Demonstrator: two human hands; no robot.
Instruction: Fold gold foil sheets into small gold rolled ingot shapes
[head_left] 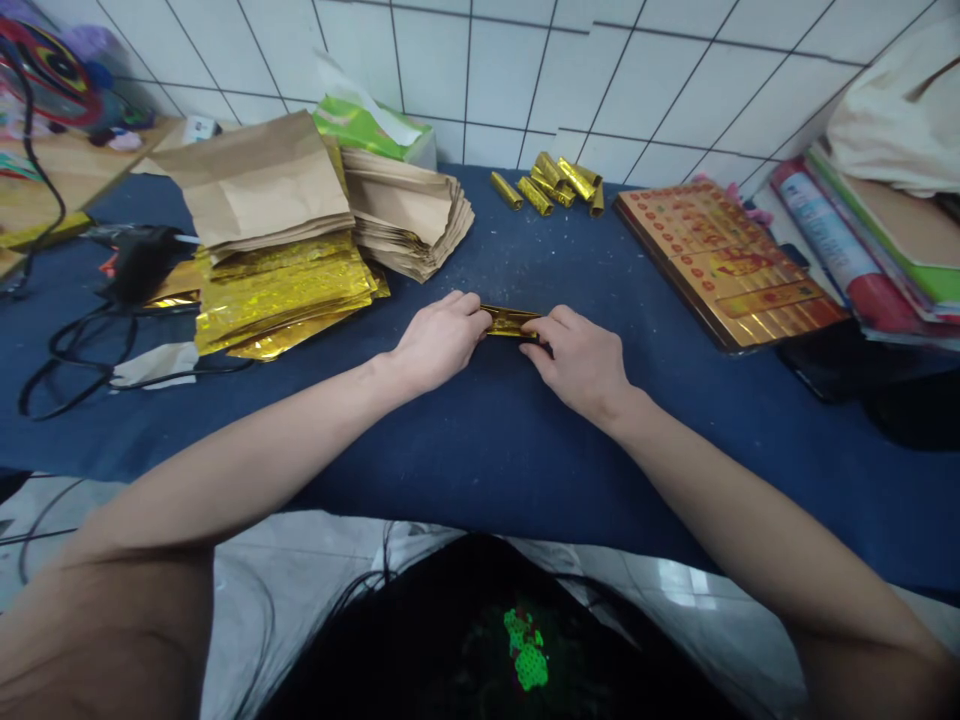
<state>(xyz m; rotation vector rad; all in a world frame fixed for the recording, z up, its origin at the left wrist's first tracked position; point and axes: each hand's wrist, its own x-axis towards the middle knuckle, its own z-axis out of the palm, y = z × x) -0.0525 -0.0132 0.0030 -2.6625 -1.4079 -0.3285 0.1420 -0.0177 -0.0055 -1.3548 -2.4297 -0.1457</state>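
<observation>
One narrow strip of gold foil paper [508, 322], shiny, creased and curled lengthwise into a shallow trough with darker long edges, is held level between a person's two bare hands. It is at the middle of a table [480, 440] covered in navy cloth, about midway between the front edge and the back edge; I cannot tell whether it rests on the cloth. The left hand [448, 338] pinches one end, fingers curled over it; the right hand [581, 362] pinches the other between thumb and fingers.

Toward the back edge, by the tiled wall [495, 70], short gold paper tubes [555, 185] lie in a loose heap. Toward the back left corner, gold foil sheets [285, 300] lie under brown-backed sheets [255, 190], just beside a fanned brown stack [405, 210].

Near the right edge, a flat gold-orange slab [724, 250] bears rows of red print, too small to read. Beyond it, a red-ended roll [832, 245] has a pale blue label; its lettering is too blurred to read surely.
</observation>
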